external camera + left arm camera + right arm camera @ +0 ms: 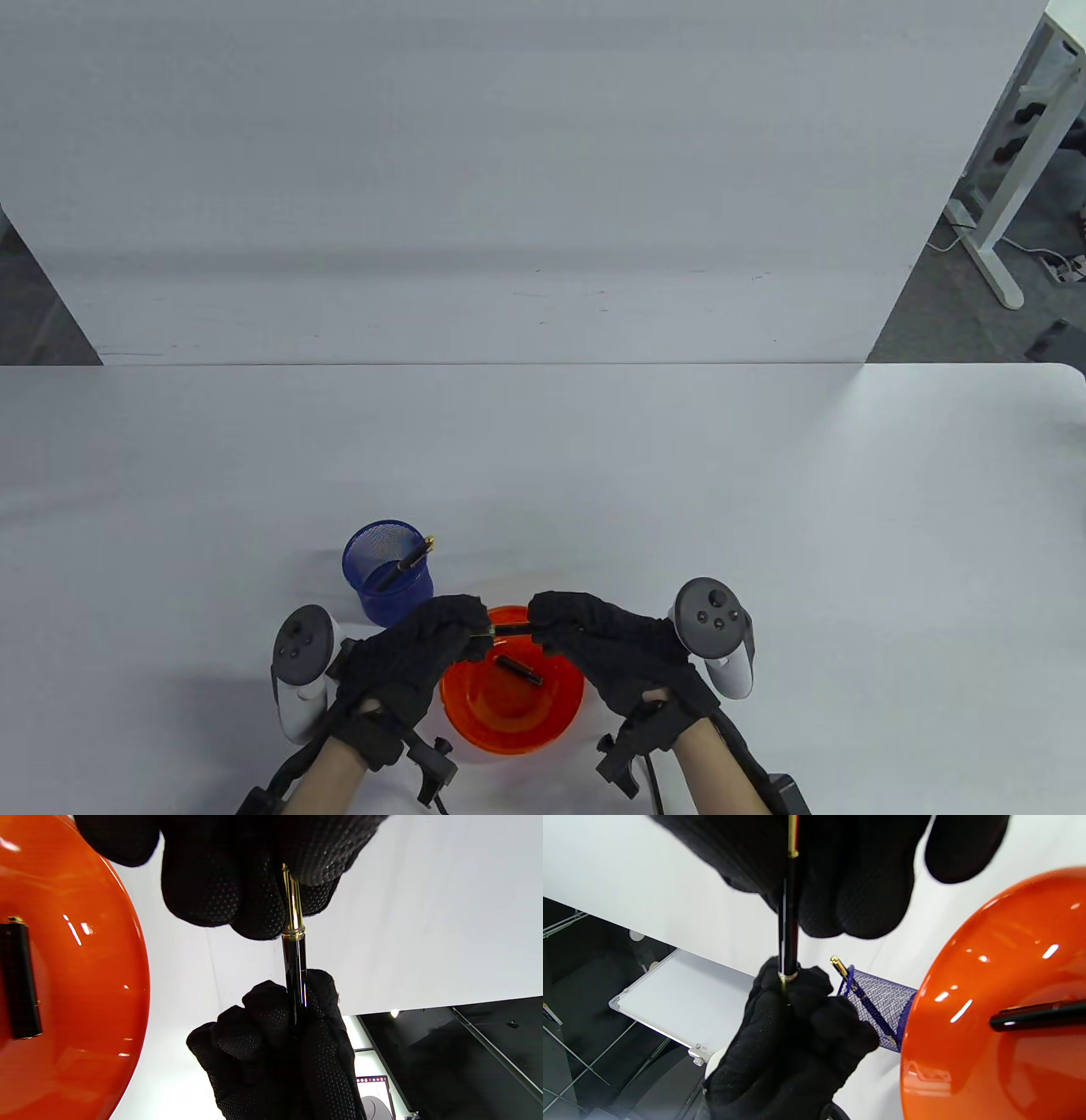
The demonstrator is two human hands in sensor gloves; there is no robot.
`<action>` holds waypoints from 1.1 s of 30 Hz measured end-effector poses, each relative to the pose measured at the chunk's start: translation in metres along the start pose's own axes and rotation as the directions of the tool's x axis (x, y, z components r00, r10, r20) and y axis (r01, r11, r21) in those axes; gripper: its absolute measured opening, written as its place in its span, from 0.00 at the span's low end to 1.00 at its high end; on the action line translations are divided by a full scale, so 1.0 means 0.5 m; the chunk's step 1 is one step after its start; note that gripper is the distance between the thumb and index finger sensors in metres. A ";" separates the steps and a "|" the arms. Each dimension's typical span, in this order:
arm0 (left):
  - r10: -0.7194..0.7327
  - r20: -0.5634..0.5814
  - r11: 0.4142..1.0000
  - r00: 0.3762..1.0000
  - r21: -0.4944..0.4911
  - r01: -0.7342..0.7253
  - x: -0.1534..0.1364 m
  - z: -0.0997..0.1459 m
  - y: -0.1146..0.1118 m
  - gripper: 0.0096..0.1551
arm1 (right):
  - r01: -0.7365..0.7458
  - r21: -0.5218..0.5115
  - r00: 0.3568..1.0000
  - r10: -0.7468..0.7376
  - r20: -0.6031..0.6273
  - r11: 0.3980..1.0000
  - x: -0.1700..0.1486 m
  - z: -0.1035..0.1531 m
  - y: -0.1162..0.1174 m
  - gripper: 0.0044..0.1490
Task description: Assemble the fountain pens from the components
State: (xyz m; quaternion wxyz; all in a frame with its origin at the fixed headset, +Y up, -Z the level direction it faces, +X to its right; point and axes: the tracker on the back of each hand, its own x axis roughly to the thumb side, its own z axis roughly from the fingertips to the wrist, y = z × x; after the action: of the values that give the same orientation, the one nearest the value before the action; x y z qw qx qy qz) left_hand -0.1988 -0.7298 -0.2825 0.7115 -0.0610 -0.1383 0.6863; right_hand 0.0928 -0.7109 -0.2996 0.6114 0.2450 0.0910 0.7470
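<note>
Left wrist view shows the left hand's fingertips pinching the gold-trimmed end of a slim black pen part, while the right hand grips its glossy black shaft from the 6 o'clock side. Both hands are clenched on the same piece, which is held in the air above the orange bowl; whether they are screwing or pushing two sections together cannot be told, though a gold ring marks a joint between them. My judgement is that this pen is mid-assembly, its halves meeting but perhaps not yet seated.

Outward from the left hand and right hand, the bowl below them is smooth, shiny plastic, round and shallow, and holds one more black cylindrical component with gold trim, so at least one piece awaits use. At about 11 o'clock from the bowl stands a blue mesh cup, a woven wire cylinder, with one seemingly finished black pen leaning in it, gold tip upward. So one pen looks done, one is in hand. The table is matte white.
</note>
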 end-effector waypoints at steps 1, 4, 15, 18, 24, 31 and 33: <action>0.002 0.001 1.000 1.000 0.000 -0.002 0.001 0.000 0.000 0.22 | 0.004 -0.001 1.000 -0.004 0.000 1.000 0.000 0.000 0.000 0.27; 0.006 0.000 1.000 1.000 0.003 -0.006 0.000 0.000 0.001 0.22 | 0.012 0.009 1.000 -0.012 0.007 1.000 0.001 0.000 0.000 0.27; 0.002 0.002 1.000 1.000 0.001 -0.002 0.001 0.000 0.000 0.22 | 0.013 -0.003 1.000 -0.013 -0.001 1.000 0.001 0.000 -0.001 0.27; 0.005 0.001 1.000 1.000 0.004 -0.005 0.001 0.000 0.000 0.22 | 0.015 0.003 1.000 -0.015 0.003 1.000 0.001 0.001 -0.001 0.28; 0.004 -0.001 1.000 1.000 0.002 -0.004 0.001 0.000 0.000 0.22 | -0.024 0.001 1.000 0.024 0.003 1.000 0.004 0.001 -0.004 0.24; 0.005 0.001 1.000 1.000 0.005 -0.005 0.002 0.001 0.000 0.22 | 0.019 -0.004 1.000 -0.019 -0.001 1.000 0.000 0.001 -0.002 0.29; 0.009 0.000 1.000 1.000 0.008 -0.009 0.002 0.001 0.000 0.22 | 0.008 0.014 1.000 -0.008 0.008 1.000 0.003 0.000 -0.002 0.27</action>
State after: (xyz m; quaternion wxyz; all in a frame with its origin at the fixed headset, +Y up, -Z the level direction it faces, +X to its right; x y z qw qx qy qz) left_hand -0.1991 -0.7286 -0.2821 0.7087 -0.0588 -0.1354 0.6899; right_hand 0.0935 -0.7094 -0.2998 0.6131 0.2519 0.0947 0.7428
